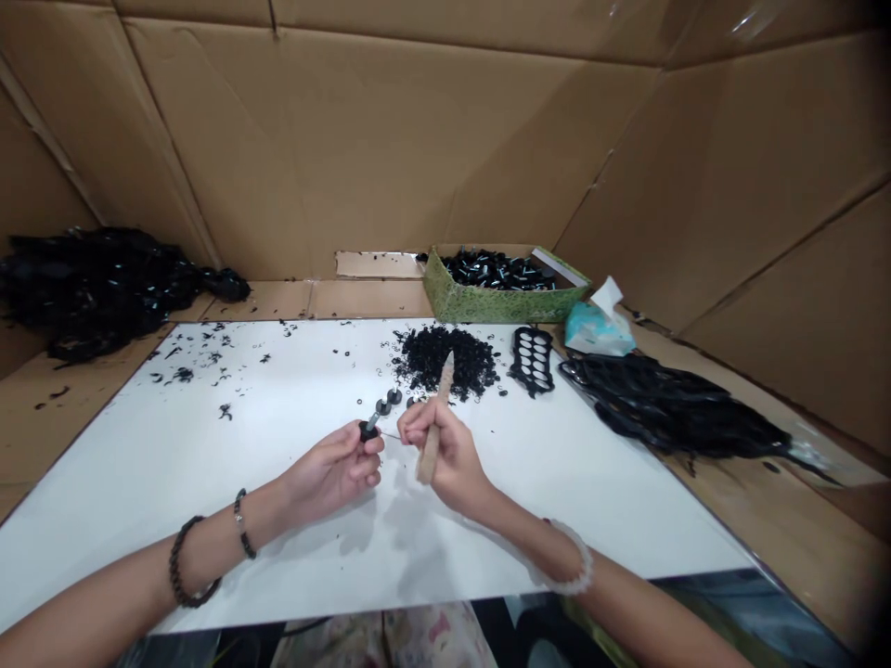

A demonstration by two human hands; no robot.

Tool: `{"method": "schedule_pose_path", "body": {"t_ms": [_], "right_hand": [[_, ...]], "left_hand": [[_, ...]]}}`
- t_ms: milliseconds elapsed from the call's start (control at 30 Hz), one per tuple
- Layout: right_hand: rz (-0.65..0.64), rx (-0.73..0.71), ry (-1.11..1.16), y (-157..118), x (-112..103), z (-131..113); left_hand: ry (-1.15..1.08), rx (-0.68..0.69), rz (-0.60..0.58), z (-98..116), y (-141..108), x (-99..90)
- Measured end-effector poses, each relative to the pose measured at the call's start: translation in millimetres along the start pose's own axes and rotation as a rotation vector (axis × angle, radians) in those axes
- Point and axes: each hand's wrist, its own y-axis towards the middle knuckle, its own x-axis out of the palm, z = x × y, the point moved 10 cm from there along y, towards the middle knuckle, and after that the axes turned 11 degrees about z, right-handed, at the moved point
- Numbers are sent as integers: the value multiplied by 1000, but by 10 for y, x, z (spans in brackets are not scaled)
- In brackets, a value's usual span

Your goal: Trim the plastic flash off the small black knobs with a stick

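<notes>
My left hand (pixel 348 467) pinches a round black part (pixel 368 430) with a metal stud pointing up. Just to the right, my right hand (pixel 445 445) is closed around a tan, pointed stick-like tool (pixel 430 455), its tip upward. A thin dark line runs from the black part to my right fingertips; what it is exactly is too small to tell. Beyond my hands, two similar studded parts (pixel 388 403) stand on the white board (pixel 278 390). Behind them lies a pile of small black rings (pixel 452 360). A black sheet with oval holes (pixel 533 360) is right of the pile.
A green box (pixel 501 304) of black studded parts stands at the back. Beside it is a tissue pack (pixel 600 329). Black plastic bundles lie at the left (pixel 97 283) and right (pixel 675 404). Black scraps (pixel 184 374) are scattered at the board's left. Cardboard walls (pixel 418 139) enclose the back.
</notes>
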Motion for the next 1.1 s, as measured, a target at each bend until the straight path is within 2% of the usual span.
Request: {"method": "schedule_pose_path", "body": {"t_ms": [67, 167, 300, 400, 500, 800, 967, 1100], "right_hand": [[-57, -21, -58, -49, 66, 27], [-129, 19, -154, -72, 121, 146], [-221, 88, -346, -94, 168, 299], [-254, 101, -409, -118, 194, 349], [-230, 102, -409, -106, 176, 365], [-194, 96, -421, -35, 139, 348], [-144, 248, -341, -37, 39, 507], [-140, 342, -273, -47, 12, 607]], "left_hand": [[-16, -19, -3, -20, -9, -10], [26, -16, -5, -37, -8, -34], [152, 30, 53, -62, 26, -117], [225, 71, 112, -61, 46, -178], [304, 135, 137, -14, 50, -191], [503, 285, 70, 57, 86, -187], [659, 392, 30, 103, 50, -109], [757, 418, 79, 117, -7, -57]]}}
